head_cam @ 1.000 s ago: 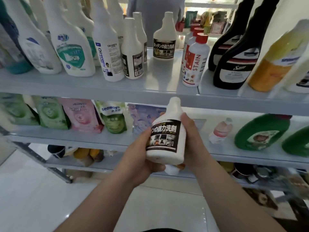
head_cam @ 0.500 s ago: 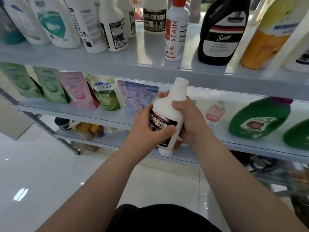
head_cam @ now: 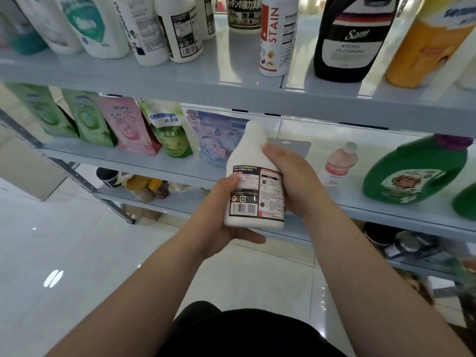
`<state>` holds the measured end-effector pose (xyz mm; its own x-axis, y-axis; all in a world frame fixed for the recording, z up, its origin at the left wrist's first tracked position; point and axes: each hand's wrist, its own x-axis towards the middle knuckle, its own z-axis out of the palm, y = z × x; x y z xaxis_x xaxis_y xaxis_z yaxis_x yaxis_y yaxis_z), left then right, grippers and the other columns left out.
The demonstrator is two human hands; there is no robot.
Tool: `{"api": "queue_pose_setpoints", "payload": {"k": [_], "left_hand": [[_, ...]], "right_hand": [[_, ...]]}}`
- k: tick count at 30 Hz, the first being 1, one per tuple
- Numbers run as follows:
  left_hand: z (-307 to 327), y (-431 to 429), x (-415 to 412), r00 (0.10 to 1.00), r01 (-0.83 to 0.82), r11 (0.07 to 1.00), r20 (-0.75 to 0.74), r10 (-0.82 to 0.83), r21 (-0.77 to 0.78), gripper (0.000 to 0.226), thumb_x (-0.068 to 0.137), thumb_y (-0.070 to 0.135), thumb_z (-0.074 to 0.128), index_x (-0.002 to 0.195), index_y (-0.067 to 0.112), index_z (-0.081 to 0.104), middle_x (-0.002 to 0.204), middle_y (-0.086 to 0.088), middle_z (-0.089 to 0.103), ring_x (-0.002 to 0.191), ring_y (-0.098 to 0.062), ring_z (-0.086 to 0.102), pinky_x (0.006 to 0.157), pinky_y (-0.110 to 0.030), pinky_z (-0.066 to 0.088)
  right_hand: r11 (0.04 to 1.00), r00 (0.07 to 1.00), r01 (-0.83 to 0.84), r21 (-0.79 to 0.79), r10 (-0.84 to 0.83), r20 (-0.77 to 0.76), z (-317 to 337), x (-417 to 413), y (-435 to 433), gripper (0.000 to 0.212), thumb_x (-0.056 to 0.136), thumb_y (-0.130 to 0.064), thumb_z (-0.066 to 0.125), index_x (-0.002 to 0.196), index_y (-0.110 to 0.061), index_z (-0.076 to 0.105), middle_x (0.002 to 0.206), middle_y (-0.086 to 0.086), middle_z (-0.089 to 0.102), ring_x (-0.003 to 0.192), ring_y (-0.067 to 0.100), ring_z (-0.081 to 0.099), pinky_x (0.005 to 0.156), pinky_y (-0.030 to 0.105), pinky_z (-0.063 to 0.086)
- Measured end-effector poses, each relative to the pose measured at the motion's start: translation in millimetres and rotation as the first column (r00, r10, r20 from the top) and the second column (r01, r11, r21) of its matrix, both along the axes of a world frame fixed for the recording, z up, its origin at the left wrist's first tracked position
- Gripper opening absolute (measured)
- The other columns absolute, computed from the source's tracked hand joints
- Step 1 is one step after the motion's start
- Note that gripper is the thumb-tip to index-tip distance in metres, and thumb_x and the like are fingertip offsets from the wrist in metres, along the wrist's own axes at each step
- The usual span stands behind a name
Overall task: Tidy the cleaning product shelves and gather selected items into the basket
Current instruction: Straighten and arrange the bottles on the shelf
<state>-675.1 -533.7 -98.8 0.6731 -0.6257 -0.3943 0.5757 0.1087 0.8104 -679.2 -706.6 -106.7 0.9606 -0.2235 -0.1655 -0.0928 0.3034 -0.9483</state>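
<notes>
A white cleaner bottle (head_cam: 253,186) with a dark label and barcode is held upright in front of the middle shelf. My left hand (head_cam: 220,217) cups its base and lower left side, thumb on the label. My right hand (head_cam: 291,181) wraps the bottle's right side and shoulder. The back label with the barcode faces me. A matching white bottle (head_cam: 244,14) stands on the upper shelf (head_cam: 231,91). No basket is in view.
The upper shelf carries white spray bottles (head_cam: 177,29), a STAIN bottle (head_cam: 275,37), a black Sam bottle (head_cam: 350,39) and an orange bottle (head_cam: 425,45). The middle shelf (head_cam: 386,215) holds refill pouches (head_cam: 167,127), a small pink bottle (head_cam: 340,163) and a green jug (head_cam: 414,171). White tiled floor lies below.
The bottle has been turned in my hands from its front label to its back label with the barcode. My view has dropped lower and closer to the shelves.
</notes>
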Motion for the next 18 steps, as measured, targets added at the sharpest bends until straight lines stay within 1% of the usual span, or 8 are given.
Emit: {"api": "queue_pose_setpoints", "payload": {"k": [3,5,7,10,12,13,16,18], "left_hand": [[-3.0,11.5,4.9,0.993,-0.089,0.995,-0.078,0.092,0.037,0.042,0.100,0.045,0.046,0.112,0.014,0.071,0.103,-0.016,0.077,0.078,-0.028,0.075,0.050,-0.035,0.057],[-6.8,19.9,8.6,0.980,-0.150,0.987,-0.123,0.156,0.052,0.040,0.101,0.044,0.045,0.108,0.013,0.070,0.093,-0.011,0.076,0.066,-0.023,0.070,0.044,-0.028,0.050],[-9.0,31.4,13.2,0.964,-0.178,0.984,-0.194,0.179,0.027,0.036,0.100,0.044,0.048,0.108,0.017,0.070,0.090,-0.007,0.073,0.063,-0.020,0.066,0.039,-0.021,0.041],[-7.2,53.1,21.3,0.919,-0.154,0.983,-0.380,0.106,-0.097,0.038,0.093,0.038,0.052,0.120,0.017,0.068,0.106,-0.011,0.065,0.087,-0.030,0.067,0.030,-0.017,0.034],[-5.8,67.8,25.3,0.876,-0.116,0.973,-0.482,0.005,-0.199,0.045,0.088,0.035,0.054,0.125,0.015,0.070,0.112,-0.017,0.066,0.092,-0.040,0.072,0.027,-0.017,0.035],[-6.3,75.9,27.7,0.862,-0.094,0.969,-0.506,-0.036,-0.229,0.047,0.089,0.036,0.053,0.127,0.015,0.070,0.112,-0.019,0.068,0.089,-0.041,0.073,0.027,-0.017,0.036],[-11.3,100.4,36.7,0.832,-0.027,0.964,-0.540,-0.126,-0.266,0.050,0.094,0.044,0.050,0.133,0.018,0.066,0.110,-0.019,0.070,0.085,-0.041,0.074,0.030,-0.022,0.045],[-15.3,115.5,41.3,0.842,0.008,0.975,-0.525,-0.126,-0.223,0.050,0.097,0.047,0.050,0.134,0.018,0.065,0.115,-0.019,0.071,0.088,-0.042,0.074,0.040,-0.032,0.057]], "right_hand": [[0.998,0.998,0.050,0.039,-0.048,-0.040,-7.5,8.6,11.0,0.021,0.097,-0.030,0.067,0.081,-0.021,0.079,0.082,0.008,0.077,0.073,0.021,0.075,0.058,0.030,0.058],[0.985,0.994,0.053,0.166,-0.037,-0.099,-10.6,13.4,21.3,0.018,0.099,-0.027,0.064,0.096,-0.012,0.075,0.092,0.014,0.076,0.085,0.030,0.073,0.071,0.039,0.061],[0.941,0.992,0.018,0.337,0.024,-0.121,-12.2,14.5,35.9,0.035,0.098,-0.035,0.060,0.114,-0.004,0.066,0.105,0.021,0.071,0.097,0.036,0.070,0.083,0.046,0.060],[0.891,0.992,-0.062,0.450,0.105,-0.071,-14.4,14.6,67.3,0.064,0.086,-0.053,0.066,0.130,-0.007,0.063,0.119,0.020,0.071,0.105,0.041,0.068,0.091,0.045,0.056],[0.883,0.991,-0.044,0.467,0.098,-0.092,-19.9,15.1,89.3,0.082,0.079,-0.063,0.073,0.142,-0.014,0.057,0.126,0.019,0.066,0.105,0.043,0.058,0.100,0.043,0.044],[0.874,0.991,-0.025,0.485,0.085,-0.102,-21.7,16.5,100.2,0.081,0.079,-0.066,0.070,0.143,-0.016,0.058,0.126,0.020,0.062,0.103,0.041,0.056,0.101,0.042,0.042],[0.872,0.993,0.008,0.489,0.051,-0.109,-24.6,18.4,127.4,0.067,0.084,-0.068,0.063,0.120,-0.012,0.071,0.121,0.025,0.050,0.093,0.033,0.043,0.101,0.041,0.029],[0.872,0.994,0.018,0.489,0.038,-0.106,-25.9,18.0,141.0,0.073,0.081,-0.064,0.063,0.127,-0.007,0.065,0.115,0.025,0.062,0.096,0.037,0.059,0.097,0.040,0.046]]}}
